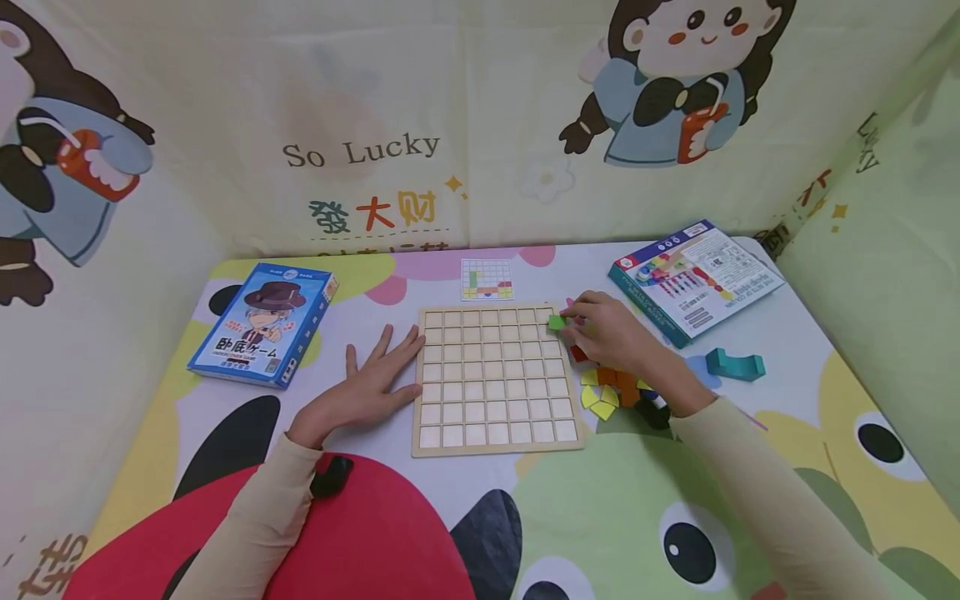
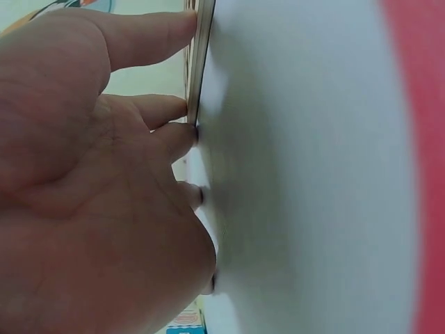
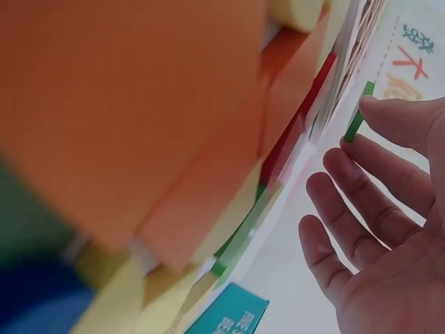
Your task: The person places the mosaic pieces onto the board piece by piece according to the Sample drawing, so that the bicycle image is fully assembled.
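Observation:
A pale wooden grid board (image 1: 498, 379) with bare square cells lies in the middle of the table. My left hand (image 1: 375, 387) is spread flat beside it, its fingertips and thumb touching the board's left edge. In the left wrist view the thumb (image 2: 153, 40) presses against that edge. Between thumb and forefinger my right hand (image 1: 611, 333) pinches a small green tile (image 3: 359, 111), held over the board's upper right corner. Below that hand lies a pile of coloured pieces, with yellow tiles (image 1: 600, 402) and orange pieces (image 1: 626, 387) partly covered by the wrist.
Behind the board lies a small pattern card (image 1: 487, 279) with a coloured grid. A blue game box (image 1: 264, 325) is at the left, another box (image 1: 697, 279) at the back right. A teal curved piece (image 1: 735, 365) lies right of the right wrist.

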`<move>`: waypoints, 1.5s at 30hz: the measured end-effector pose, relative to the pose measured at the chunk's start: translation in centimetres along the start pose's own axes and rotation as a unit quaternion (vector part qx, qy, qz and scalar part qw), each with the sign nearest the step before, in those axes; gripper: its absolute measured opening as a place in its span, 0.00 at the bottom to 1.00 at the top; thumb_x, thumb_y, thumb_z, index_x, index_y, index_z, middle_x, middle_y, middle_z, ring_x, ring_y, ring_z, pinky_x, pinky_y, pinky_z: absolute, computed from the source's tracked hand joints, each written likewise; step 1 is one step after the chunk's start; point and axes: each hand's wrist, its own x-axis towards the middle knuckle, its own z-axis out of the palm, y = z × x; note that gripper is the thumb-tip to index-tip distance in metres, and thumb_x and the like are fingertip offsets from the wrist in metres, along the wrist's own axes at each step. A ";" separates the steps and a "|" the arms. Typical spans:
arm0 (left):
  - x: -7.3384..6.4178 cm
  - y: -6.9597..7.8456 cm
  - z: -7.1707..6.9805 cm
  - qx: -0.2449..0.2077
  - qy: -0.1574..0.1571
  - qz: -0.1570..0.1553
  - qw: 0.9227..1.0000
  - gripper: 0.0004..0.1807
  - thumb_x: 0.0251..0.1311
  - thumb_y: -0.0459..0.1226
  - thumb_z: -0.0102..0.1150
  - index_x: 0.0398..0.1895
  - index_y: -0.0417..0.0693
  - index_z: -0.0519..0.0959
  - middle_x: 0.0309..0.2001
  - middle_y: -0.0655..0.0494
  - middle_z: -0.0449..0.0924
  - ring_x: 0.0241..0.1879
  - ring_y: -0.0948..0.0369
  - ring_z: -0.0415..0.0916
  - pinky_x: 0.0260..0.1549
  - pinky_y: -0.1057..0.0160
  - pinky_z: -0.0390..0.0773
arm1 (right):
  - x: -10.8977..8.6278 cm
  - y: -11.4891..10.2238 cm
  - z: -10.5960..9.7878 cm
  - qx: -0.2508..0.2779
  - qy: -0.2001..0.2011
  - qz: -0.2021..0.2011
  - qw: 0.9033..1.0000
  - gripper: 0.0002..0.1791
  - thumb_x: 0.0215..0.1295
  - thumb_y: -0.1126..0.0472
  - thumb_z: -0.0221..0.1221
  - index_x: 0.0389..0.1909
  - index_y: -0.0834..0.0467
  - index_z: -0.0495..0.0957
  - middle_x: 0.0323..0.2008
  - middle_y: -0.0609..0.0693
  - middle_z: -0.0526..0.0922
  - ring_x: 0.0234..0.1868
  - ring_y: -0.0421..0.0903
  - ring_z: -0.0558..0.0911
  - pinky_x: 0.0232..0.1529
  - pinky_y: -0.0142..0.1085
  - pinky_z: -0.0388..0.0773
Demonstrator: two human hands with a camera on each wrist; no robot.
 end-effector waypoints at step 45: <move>0.2 -1.1 0.3 -0.022 -0.011 0.012 1.000 0.46 0.74 0.47 0.59 0.88 0.51 0.48 0.89 0.48 0.38 0.87 0.40 0.18 0.69 0.22 0.09 | 2.0 -6.9 2.0 -0.001 -0.007 -0.071 0.997 0.17 0.72 0.56 0.68 0.56 0.61 0.87 0.54 0.56 0.88 0.59 0.55 0.84 0.63 0.49 0.83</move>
